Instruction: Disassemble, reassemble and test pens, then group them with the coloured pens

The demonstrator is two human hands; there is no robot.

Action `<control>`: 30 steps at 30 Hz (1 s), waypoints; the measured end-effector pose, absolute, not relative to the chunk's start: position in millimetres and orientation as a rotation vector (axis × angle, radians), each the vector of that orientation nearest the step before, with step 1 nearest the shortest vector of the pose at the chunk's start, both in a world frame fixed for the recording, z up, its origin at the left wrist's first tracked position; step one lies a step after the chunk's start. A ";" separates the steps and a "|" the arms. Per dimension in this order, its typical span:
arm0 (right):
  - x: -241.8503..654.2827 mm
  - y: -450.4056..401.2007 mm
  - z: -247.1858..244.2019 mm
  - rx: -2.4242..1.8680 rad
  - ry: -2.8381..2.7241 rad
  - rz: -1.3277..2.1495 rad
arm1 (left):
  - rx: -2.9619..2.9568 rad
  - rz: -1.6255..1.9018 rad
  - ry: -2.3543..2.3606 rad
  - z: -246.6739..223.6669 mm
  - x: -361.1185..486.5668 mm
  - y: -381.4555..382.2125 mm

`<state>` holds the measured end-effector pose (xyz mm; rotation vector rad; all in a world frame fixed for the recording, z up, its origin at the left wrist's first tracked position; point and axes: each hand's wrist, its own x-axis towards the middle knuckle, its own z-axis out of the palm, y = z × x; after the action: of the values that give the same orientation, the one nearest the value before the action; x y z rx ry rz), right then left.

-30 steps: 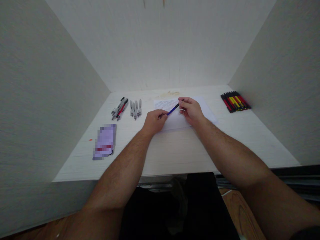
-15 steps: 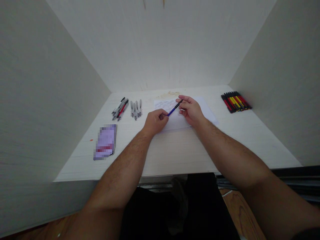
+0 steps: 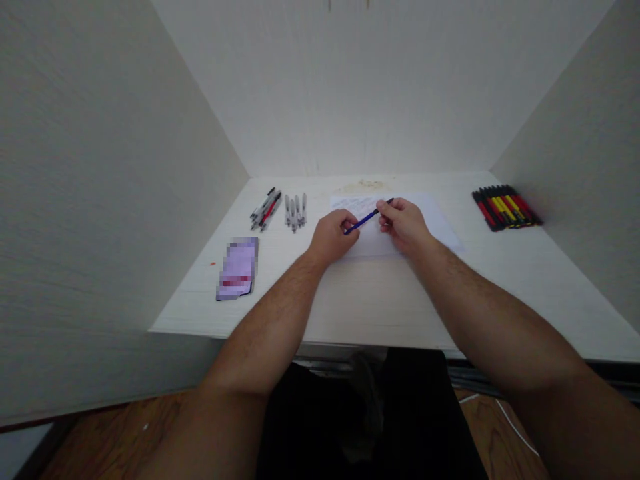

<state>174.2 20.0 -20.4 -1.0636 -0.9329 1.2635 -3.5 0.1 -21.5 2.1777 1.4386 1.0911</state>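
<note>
A blue pen (image 3: 364,221) with a black end is held slantwise between both hands above a white sheet of paper (image 3: 435,217). My left hand (image 3: 336,235) pinches its lower left end. At the upper right, the fingertips of my right hand (image 3: 404,222) are closed on the black end. Handwriting shows on the paper's upper left part, and my hands cover some of the sheet.
On the left lie a pile of clear pens with a red one (image 3: 267,210), several clear pen barrels (image 3: 295,212) and a blurred purple phone (image 3: 239,269). Red, yellow and black pens (image 3: 506,207) lie in a row by the right wall.
The view has shifted, so the table's things appear further right. My right fingers, spread wider before, have closed in on the pen's black end, and the pen lies at a flatter slant.
</note>
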 end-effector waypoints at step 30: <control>175.6 18.0 -14.8 -0.965 -0.920 1.284 | 2.155 0.995 1.354 -25.1 -4.0 2.5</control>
<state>175.6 18.0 -14.8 -0.9646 -0.9201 1.2841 -4.0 2.5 -25.1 2.1546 1.3544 0.9945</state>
